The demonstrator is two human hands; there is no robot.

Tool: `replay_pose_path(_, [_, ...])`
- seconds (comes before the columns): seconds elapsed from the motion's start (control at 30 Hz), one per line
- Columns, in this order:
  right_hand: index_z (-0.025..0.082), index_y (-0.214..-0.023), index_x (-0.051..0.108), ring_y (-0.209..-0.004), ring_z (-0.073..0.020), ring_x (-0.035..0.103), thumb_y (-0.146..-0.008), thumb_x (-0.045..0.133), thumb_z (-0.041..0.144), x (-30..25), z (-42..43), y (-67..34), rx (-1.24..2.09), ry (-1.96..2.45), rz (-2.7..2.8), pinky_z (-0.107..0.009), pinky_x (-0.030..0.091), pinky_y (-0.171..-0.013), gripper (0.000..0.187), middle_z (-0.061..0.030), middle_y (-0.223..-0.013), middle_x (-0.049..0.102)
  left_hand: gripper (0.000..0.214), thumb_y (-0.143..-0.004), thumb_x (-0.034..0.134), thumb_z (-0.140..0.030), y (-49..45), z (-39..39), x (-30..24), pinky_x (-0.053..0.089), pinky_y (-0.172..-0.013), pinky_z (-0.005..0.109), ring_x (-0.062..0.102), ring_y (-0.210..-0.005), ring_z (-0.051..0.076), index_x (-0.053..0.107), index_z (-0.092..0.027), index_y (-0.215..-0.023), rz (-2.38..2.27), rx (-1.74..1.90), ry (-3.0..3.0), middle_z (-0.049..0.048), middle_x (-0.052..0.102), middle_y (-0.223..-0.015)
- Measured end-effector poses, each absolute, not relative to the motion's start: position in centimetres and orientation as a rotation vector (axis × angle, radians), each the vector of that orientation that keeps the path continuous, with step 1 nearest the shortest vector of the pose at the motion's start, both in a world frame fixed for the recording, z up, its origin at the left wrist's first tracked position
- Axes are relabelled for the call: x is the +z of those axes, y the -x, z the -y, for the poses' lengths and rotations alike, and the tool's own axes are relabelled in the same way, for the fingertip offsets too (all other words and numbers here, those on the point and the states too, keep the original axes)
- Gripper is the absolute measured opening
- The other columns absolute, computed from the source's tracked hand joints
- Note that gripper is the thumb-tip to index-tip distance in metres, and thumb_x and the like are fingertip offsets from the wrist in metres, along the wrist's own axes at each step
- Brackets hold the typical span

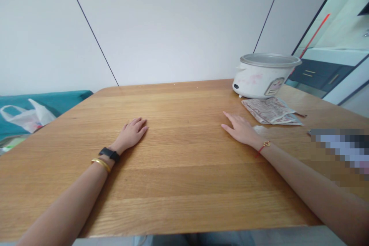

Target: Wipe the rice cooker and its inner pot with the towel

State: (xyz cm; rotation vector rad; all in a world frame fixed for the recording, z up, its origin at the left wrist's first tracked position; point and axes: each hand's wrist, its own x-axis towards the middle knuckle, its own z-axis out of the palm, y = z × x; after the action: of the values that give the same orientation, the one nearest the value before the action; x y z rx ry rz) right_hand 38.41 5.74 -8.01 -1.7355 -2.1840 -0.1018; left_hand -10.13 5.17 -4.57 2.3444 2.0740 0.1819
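Leftmost, I see a crumpled white plastic bag [27,118] on a teal upholstered seat [75,99]. Next comes the left hand [133,134], with a yellow-gold bangle [100,164] and a black strap band [109,154] at its wrist; it lies palm down, grasping nothing, on a light-brown wooden table [184,150]. The tabletop spreads out beneath both arms, smooth and honey-toned, its grain running crosswise. Well apart from the left, the right hand [241,130] also lies palm down and holds nothing, fingers slightly spread, a thin red cord bracelet [264,146] at its wrist. Just beyond it I find a folded, flat, pale cloth piece [269,111] with a reddish-brown print and a dark cord end at its right, lying before a white, round rice cooker [261,78], lidless, grey-rimmed, pink-marked. At far right, something pixelated [343,153] defies my reading.
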Motion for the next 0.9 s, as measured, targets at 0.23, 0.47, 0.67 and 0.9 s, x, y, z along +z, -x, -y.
replay_pose_path(0.23, [0.017,-0.138,0.062,-0.138,-0.0333,0.048,-0.100,0.037,0.052,-7.94,-5.83,-38.46,-0.090,1.764,2.245,-0.054,0.036,-0.117,0.057,-0.0134,-0.148,0.055,0.072,-0.099,0.026,-0.052,9.89,-4.98,-4.39,0.026,-0.120,0.056,0.034,-0.149,0.031,0.028,-0.012,-0.159,-2.093,0.199,-2.306,0.0153,0.038,-0.161])
replay_pose_path(0.47, [0.017,-0.139,0.061,-0.137,-0.0325,0.048,-0.100,0.036,0.052,-7.91,-5.90,-38.55,-0.094,1.761,2.252,-0.053,0.037,-0.117,0.058,-0.0136,-0.148,0.055,0.072,-0.099,0.027,-0.052,10.04,-5.09,-4.57,0.027,-0.120,0.054,0.035,-0.149,0.032,0.029,-0.012,-0.158,-2.096,0.204,-2.317,0.0162,0.040,-0.160])
replay_pose_path(0.67, [0.016,-0.144,0.055,-0.138,-0.0332,0.048,-0.099,0.037,0.052,-7.91,-5.75,-38.41,-0.095,1.755,2.228,-0.053,0.037,-0.117,0.060,-0.0146,-0.148,0.054,0.074,-0.099,0.028,-0.052,10.26,-5.26,-4.76,0.029,-0.120,0.050,0.037,-0.148,0.031,0.026,-0.010,-0.159,-2.083,0.235,-2.353,0.0174,0.039,-0.160])
replay_pose_path(0.9, [0.017,-0.153,0.044,-0.138,-0.0330,0.049,-0.099,0.037,0.053,-7.97,-5.70,-38.37,-0.096,1.744,2.202,-0.053,0.039,-0.115,0.065,-0.0156,-0.148,0.055,0.070,-0.100,0.028,-0.052,10.27,-5.25,-4.83,0.029,-0.119,0.052,0.037,-0.147,0.032,0.036,-0.010,-0.155,-2.079,0.241,-2.350,0.0172,0.041,-0.159])
